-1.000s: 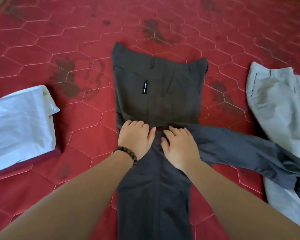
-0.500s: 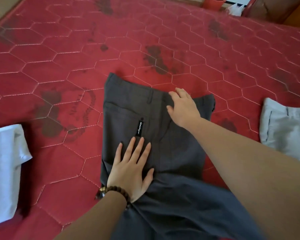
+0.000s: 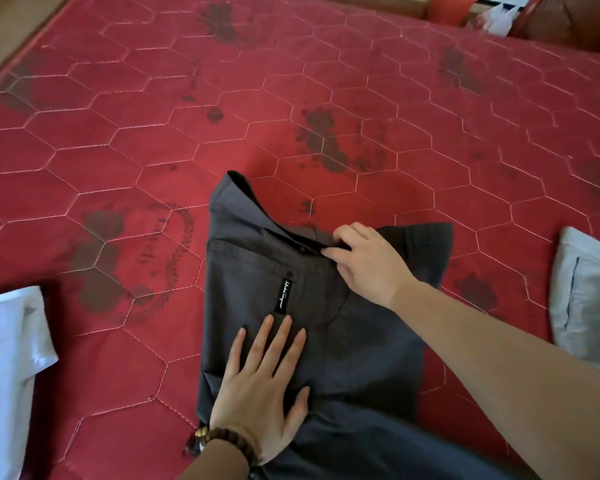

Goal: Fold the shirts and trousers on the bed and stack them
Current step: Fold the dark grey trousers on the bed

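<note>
The right hand [image 3: 369,263] has gone from lying flat at the waistband half a second ago to curling its fingers [image 3: 343,233] round that edge, and the band now lifts in a ridge that runs from the hand up to a raised corner at centre frame. A second ago both hands were pressed side by side lower down, at the crotch; since then the right has travelled up the garment while the left hand [image 3: 262,386] has stayed low, just under the black label [image 3: 283,293].

The dark grey trousers [image 3: 257,278] lie in the middle of the frame on the red quilted bed [image 3: 153,140], seat uppermost, with the legs running out of the bottom edge. The left hand is spread flat, fingers wide and straight, pinning the cloth; a bead bracelet [image 3: 227,439] sits on that wrist. The right fingers are closed narrow on the waistband, holding it.

To my eye this is the start of a fold: one hand anchors, the other lifts the top edge, probably to bring one half over the other. So these trousers are only beginning to be folded.

At the left edge a white folded garment [image 3: 7,358] rests on the bed, which looks like a piece already done. A light grey garment [image 3: 589,299] waits at the right edge, seemingly unfolded.
</note>
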`<state>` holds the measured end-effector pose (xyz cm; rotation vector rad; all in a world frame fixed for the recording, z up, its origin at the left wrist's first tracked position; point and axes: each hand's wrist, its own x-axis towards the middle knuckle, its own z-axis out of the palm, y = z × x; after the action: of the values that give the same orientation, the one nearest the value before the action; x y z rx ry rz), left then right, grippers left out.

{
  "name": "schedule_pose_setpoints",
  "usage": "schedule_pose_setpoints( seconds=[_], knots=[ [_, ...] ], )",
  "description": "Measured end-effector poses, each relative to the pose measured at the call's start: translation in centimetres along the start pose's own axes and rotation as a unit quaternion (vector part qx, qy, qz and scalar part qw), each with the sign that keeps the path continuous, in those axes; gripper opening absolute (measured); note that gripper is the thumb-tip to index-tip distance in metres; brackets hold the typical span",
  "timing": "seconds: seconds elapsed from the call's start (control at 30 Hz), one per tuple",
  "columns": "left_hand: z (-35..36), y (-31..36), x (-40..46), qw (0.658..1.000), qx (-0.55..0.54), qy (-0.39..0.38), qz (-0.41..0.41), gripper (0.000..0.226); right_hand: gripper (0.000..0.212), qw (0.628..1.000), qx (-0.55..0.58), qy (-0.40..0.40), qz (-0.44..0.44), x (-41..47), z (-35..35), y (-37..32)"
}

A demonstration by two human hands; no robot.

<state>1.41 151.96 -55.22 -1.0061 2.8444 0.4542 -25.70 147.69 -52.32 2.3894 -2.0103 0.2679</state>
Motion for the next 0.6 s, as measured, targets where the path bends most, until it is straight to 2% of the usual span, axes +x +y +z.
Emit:
schedule_pose_setpoints(
  seconds=[0.03, 0.13, 0.2, 0.23, 0.3, 0.33, 0.43, 0.6],
  knots=[
    [-0.1, 0.0, 0.0, 1.000, 0.000, 0.001, 0.002, 0.075, 0.029, 0.999, 0.038, -0.002, 0.021, 0.1, -0.3, 0.0],
    [-0.1, 0.0, 0.0, 1.000, 0.000, 0.010, 0.004, 0.075, 0.029, 0.972, 0.149, 0.005, 0.182, 1.5, -1.4, 0.0],
    [-0.2, 0.0, 0.0, 1.000, 0.000, 0.008, 0.001, 0.075, 0.033, 0.957, 0.159, -0.040, 0.239, 2.9, -2.0, 0.5],
    [-0.2, 0.1, 0.0, 1.000, 0.000, 0.006, -0.001, 0.075, 0.029, 0.955, 0.140, -0.072, 0.252, 3.5, -2.2, 0.7],
    [-0.3, 0.2, 0.0, 1.000, 0.001, 0.006, -0.003, 0.074, 0.008, 0.950, 0.089, -0.115, 0.277, 4.4, -2.4, 1.1],
    [-0.4, 0.2, 0.0, 1.000, 0.002, 0.007, -0.004, 0.073, 0.008, 0.944, 0.083, -0.121, 0.296, 4.6, -2.5, 1.3],
    [-0.6, 0.2, -0.2, 1.000, 0.002, 0.011, -0.001, 0.072, 0.015, 0.922, 0.108, -0.093, 0.361, 4.7, -2.4, 1.6],
    [-0.9, 0.6, 0.5, 1.000, 0.001, 0.024, 0.002, 0.072, 0.016, 0.918, 0.105, -0.039, 0.381, 7.4, -3.7, 2.9]
  ],
)
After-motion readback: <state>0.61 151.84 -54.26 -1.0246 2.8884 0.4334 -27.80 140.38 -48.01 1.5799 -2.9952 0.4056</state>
